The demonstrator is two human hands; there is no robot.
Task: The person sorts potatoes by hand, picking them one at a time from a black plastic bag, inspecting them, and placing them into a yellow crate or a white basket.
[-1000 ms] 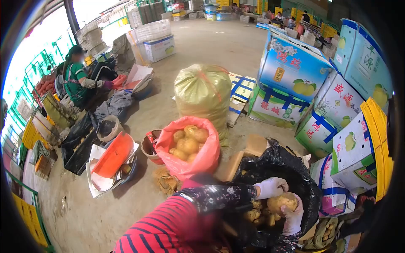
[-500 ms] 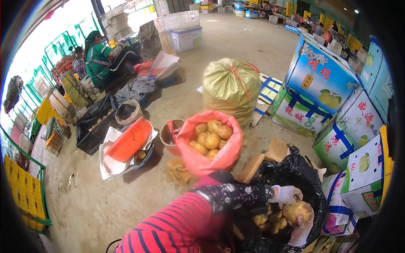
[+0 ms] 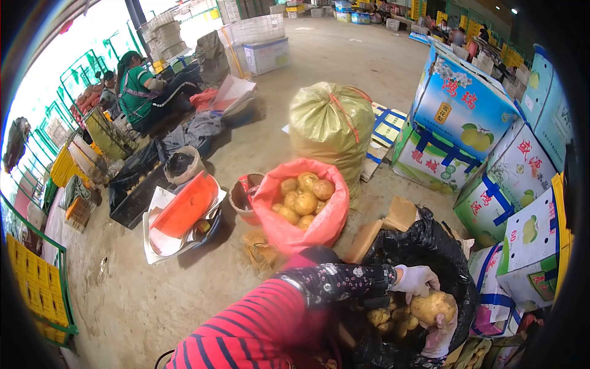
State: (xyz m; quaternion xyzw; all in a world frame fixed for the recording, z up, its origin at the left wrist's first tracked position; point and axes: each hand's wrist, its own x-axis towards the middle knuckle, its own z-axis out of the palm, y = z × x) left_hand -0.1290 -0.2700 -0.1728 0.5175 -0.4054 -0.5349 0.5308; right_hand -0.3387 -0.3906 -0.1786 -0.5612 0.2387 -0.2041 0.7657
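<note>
Over a black-plastic-lined container (image 3: pixel 458 264) at the lower right, my gloved right hand (image 3: pixel 440 337) holds a large potato (image 3: pixel 434 307) from below and the right. My gloved left hand (image 3: pixel 417 280) is at the potato's upper left, fingers bent and touching or very near it; whether it grips is unclear. Several smaller potatoes (image 3: pixel 380 316) lie in the container under my hands. To the left stands an open pink bag (image 3: pixel 301 234) with several large potatoes (image 3: pixel 305 203) inside.
Behind the pink bag is a tied yellow-green sack (image 3: pixel 332 123). Printed fruit boxes (image 3: pixel 467 101) are stacked on the right. An orange basin (image 3: pixel 186 204) and a black crate (image 3: pixel 136 200) stand at left. A person in green (image 3: pixel 136 92) sits further back.
The view has shifted slightly. The large potato remains between my hands, which have hardly moved.
</note>
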